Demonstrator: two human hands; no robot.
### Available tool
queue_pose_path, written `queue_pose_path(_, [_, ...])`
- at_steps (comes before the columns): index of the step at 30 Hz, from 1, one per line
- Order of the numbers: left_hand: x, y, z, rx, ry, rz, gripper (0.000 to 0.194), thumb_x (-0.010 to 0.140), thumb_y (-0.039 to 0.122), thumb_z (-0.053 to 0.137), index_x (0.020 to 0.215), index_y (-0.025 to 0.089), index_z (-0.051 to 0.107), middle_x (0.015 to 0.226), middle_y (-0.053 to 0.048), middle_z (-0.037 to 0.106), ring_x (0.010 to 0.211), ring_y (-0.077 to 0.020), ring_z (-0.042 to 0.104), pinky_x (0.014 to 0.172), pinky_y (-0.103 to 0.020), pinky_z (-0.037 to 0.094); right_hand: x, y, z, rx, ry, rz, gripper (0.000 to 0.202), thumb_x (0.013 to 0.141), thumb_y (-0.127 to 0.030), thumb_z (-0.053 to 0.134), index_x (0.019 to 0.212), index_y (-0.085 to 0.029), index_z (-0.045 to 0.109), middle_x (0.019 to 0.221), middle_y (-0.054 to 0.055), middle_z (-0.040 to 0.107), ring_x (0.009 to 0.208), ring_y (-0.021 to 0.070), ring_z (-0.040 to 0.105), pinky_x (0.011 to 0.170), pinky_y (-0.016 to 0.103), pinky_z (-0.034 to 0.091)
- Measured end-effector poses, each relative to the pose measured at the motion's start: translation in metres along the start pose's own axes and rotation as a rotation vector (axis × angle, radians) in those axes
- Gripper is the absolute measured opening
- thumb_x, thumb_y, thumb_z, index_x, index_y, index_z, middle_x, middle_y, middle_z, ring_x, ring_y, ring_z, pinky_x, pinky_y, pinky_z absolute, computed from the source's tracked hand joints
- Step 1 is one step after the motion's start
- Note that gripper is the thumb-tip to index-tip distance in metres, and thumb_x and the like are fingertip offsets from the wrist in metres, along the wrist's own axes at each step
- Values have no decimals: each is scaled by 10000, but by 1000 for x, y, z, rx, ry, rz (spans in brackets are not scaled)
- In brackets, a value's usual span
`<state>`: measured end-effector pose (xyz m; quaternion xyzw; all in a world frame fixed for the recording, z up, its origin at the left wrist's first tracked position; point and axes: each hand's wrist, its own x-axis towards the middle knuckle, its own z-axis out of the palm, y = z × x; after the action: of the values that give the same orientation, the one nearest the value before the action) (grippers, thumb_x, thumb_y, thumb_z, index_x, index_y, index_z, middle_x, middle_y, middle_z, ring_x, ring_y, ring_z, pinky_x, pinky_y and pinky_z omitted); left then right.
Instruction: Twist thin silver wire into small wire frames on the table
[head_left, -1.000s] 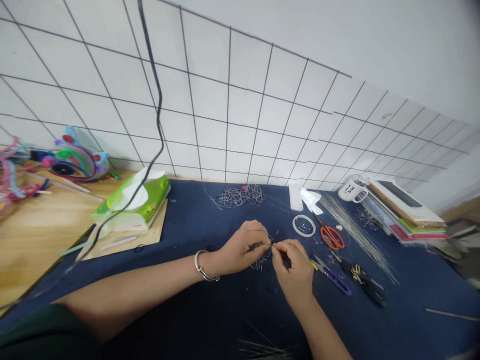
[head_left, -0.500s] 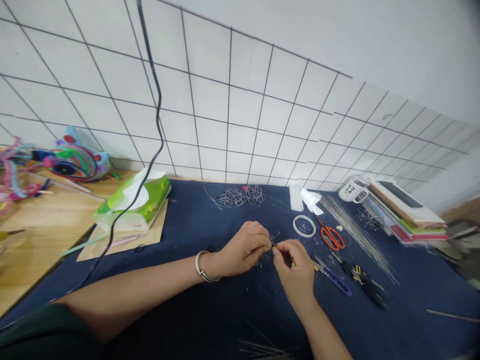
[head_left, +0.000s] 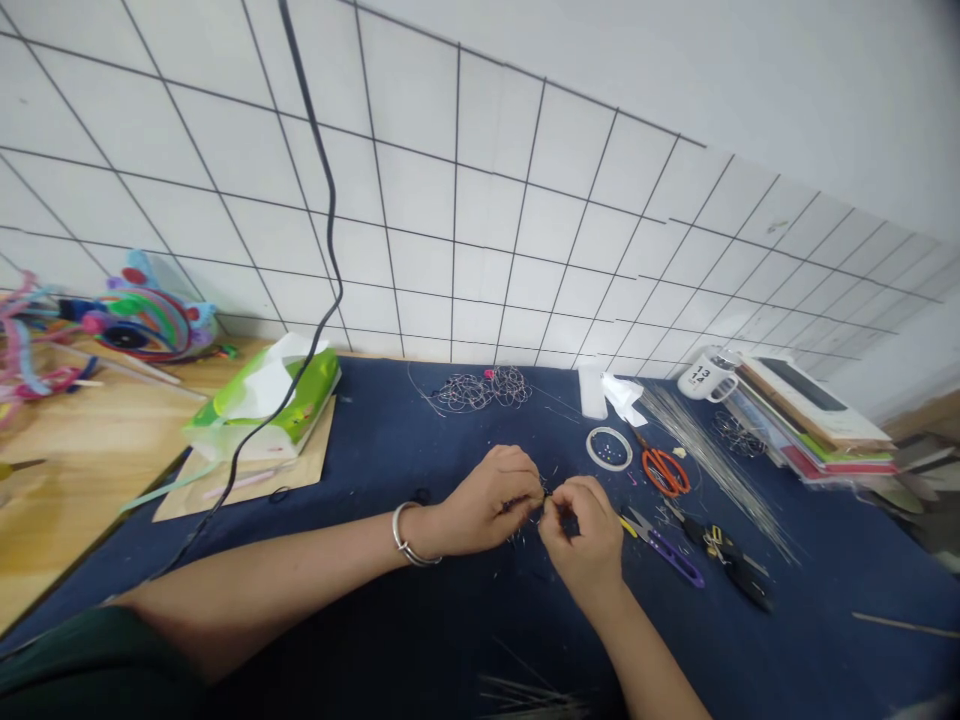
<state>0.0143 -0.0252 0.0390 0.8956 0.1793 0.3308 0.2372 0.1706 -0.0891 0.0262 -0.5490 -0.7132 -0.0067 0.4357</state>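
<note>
My left hand [head_left: 487,502], with a silver bangle at the wrist, is closed in a pinch on a small piece of thin wirework [head_left: 546,492], mostly hidden by the fingers. My right hand [head_left: 583,530] meets it from the right, thumb and forefinger pinched together at the same small piece; what exactly its fingertips grip is too small to tell. Both hands are just above the dark blue cloth [head_left: 420,430]. Right of my right hand lie purple-handled snips [head_left: 675,560] and a yellow item [head_left: 628,527].
Behind are wire tangles [head_left: 480,390]. To the right lie a white ring [head_left: 609,449], orange scissors [head_left: 664,472], black pliers [head_left: 739,575], straight wires [head_left: 712,460], a mug [head_left: 706,378] and stacked books [head_left: 817,415]. A tissue pack [head_left: 262,400] and hanging black cable [head_left: 330,220] are left.
My right hand has shifted slightly left and its fingers are bent differently. My left hand has barely moved. The hanging cable has swung a little to the right.
</note>
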Motion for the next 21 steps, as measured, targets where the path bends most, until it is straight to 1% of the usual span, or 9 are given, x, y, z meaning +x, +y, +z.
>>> queue_pose_path(7, [-1, 4, 1, 28, 51, -17, 118, 749, 85, 445, 737, 152, 541, 764, -35, 544, 759, -145, 454, 754, -314, 348, -1, -5, 2, 28, 40, 9, 116, 727, -84, 482, 685, -192, 484, 704, 14, 491, 689, 144, 484, 649, 277, 431])
queue_pose_path(11, [-2, 7, 1, 45, 77, -21, 135, 751, 75, 434, 727, 150, 543, 745, -37, 541, 742, -146, 443, 741, -313, 352, 0, -5, 0, 39, 52, -6, 125, 721, -72, 478, 679, -189, 494, 699, 12, 494, 680, 139, 481, 642, 275, 427])
queue_pose_path(15, [-2, 7, -1, 46, 98, -22, 114, 757, 91, 446, 706, 148, 530, 738, -37, 532, 739, -145, 433, 737, -312, 357, 3, -4, -7, 19, 103, 63, 127, 703, -70, 500, 662, -190, 506, 695, 6, 502, 657, 134, 476, 608, 264, 418])
queue_pose_path(17, [-1, 5, -2, 19, 120, -55, 111, 768, 102, 450, 695, 147, 520, 730, -34, 521, 744, -144, 433, 734, -305, 364, 4, -7, -8, 31, 108, 85, 131, 702, -66, 505, 660, -191, 515, 693, 4, 508, 648, 130, 479, 598, 259, 418])
queue_pose_path(21, [2, 2, -4, -137, 129, -120, 145, 822, 151, 442, 696, 148, 514, 727, -30, 517, 754, -135, 450, 732, -281, 387, 3, -11, -6, 84, 47, 67, 127, 749, -87, 503, 720, -194, 566, 727, 12, 544, 679, 128, 519, 641, 259, 450])
